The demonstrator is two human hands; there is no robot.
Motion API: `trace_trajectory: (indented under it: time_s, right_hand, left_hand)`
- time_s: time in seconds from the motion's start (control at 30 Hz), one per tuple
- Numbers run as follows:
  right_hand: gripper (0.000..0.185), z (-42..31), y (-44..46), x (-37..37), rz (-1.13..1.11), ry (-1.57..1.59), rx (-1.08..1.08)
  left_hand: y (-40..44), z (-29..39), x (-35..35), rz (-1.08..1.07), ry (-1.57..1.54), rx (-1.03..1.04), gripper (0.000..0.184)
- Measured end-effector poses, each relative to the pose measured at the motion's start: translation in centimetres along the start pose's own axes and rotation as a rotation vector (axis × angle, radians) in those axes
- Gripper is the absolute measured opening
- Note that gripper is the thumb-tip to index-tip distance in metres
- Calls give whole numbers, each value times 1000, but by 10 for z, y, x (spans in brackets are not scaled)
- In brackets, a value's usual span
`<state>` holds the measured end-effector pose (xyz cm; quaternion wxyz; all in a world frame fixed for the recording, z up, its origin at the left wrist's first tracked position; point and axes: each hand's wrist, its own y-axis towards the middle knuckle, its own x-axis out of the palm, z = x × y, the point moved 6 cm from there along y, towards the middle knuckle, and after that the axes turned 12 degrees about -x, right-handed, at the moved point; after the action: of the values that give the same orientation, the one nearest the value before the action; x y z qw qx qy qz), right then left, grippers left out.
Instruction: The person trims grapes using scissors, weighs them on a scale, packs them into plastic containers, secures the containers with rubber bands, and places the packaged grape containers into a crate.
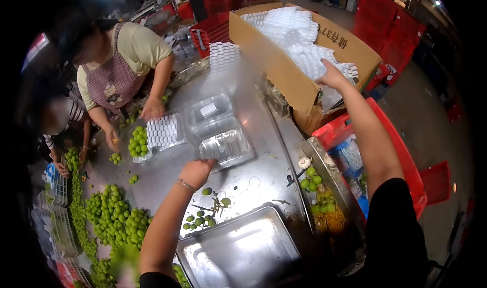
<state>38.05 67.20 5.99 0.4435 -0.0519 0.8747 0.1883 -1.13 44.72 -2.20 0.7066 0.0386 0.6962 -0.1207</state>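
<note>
A clear plastic box (228, 145) lay open mid-table (271, 184), the left hand (197, 172) at its seven o'clock, fingers drawn together by the near rim (whether they pinched it could not be told). At two o'clock the right hand (335, 76) reached over white foam sheets (299, 27) in a cardboard carton (269, 55), forefinger and thumb apart, no sheet visibly gripped. The step in hand appeared to be reaching for foam; the move seemed to call for a light pinch on a single layer. A co-worker (124, 60) bent over a foam-lined box (165, 130) at ten o'clock; green grapes (114, 214) were heaped at eight, a metal tray (228, 257) at six.
</note>
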Motion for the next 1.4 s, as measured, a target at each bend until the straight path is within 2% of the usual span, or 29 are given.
trace_trajectory:
  time_s: [0.03,0.1,0.13,0.17,0.23,0.37,0.43,0.47,0.5,0.57,0.63,0.7,0.77,0.8,0.83,0.87,0.9,0.93,0.97,1.03,1.07,1.1,1.17,1.2,1.3,1.33,1.4]
  right_hand:
    - [87,-4,0,-1,-7,7,-5]
    - [91,-12,-3,-17,209,-92,8]
    - [89,-6,-3,-10,271,-243,31]
    - [89,0,-4,1,251,-229,16]
    - [88,-14,-33,8,171,362,369]
    - [88,11,-24,17,122,453,318]
    - [87,6,-28,15,262,305,340]
    - [78,-3,-44,20,162,406,499]
    - [78,-5,-46,22,153,416,483]
    - [66,4,-45,19,324,569,379]
    - [57,5,-62,-8,542,483,93]
    - [44,-40,-104,-27,551,608,-101]
    - [39,-63,-152,-29,469,702,-74]
    - [38,-63,-176,-22,440,742,-51]
    - [37,-59,-199,-16,413,778,-29]
    - [35,-54,-222,-9,375,779,45]
    - [33,-51,-244,-3,341,778,121]
    - [30,-61,-260,2,291,772,149]
    - [28,-76,-273,8,238,761,177]
    - [22,-100,-295,23,243,839,205]
    - [17,-115,-301,30,261,933,231]
    - [16,-140,-304,34,222,875,190]
    - [17,-187,-306,54,94,893,148]
    - [18,-213,-307,68,25,962,46]
    - [28,-287,-314,114,-307,1078,10]
    - [34,-307,-321,128,-386,1150,-13]
    - [42,-329,-332,151,-416,1395,172]
  left_hand:
    - [0,1,0,17,-5,14,21]
    - [-3,0,0,24,-12,-3,22]
    - [-1,1,0,-13,-12,-15,20]
    - [0,1,-1,-49,-12,-25,19]
    - [5,-5,3,-60,-57,-50,19]
    - [14,-10,15,-103,-78,-32,18]
    - [11,-4,15,-98,-68,-53,18]
    - [11,0,16,-74,-56,-61,16]
    - [10,0,14,-44,-41,-76,16]
    - [-5,-16,12,-22,-28,-132,16]
    - [-41,-62,-25,589,-291,-359,19]
    - [-95,-135,-27,792,-88,-834,22]
    - [-155,-221,27,936,15,-1247,29]
    - [-172,-267,64,749,-153,-1422,29]
    - [-177,-305,111,511,-406,-1450,29]
    - [-178,-335,158,330,-612,-1405,28]
    - [-179,-351,190,310,-697,-1315,28]
    - [-185,-334,191,357,-1015,-1425,22]
    - [-183,-305,167,355,-1026,-1427,22]
    - [-183,-235,120,645,-1923,-1266,9]
    - [-183,-224,113,598,-1975,-1093,3]
    - [-188,-210,105,627,-2019,-994,6]
    - [-205,-176,85,689,-2133,-950,9]
    - [-217,-154,68,717,-2156,-895,10]
    - [-260,-78,23,773,-2199,-779,10]
    - [-280,-48,18,759,-2182,-878,9]
    - [-308,21,9,737,-2223,-919,7]
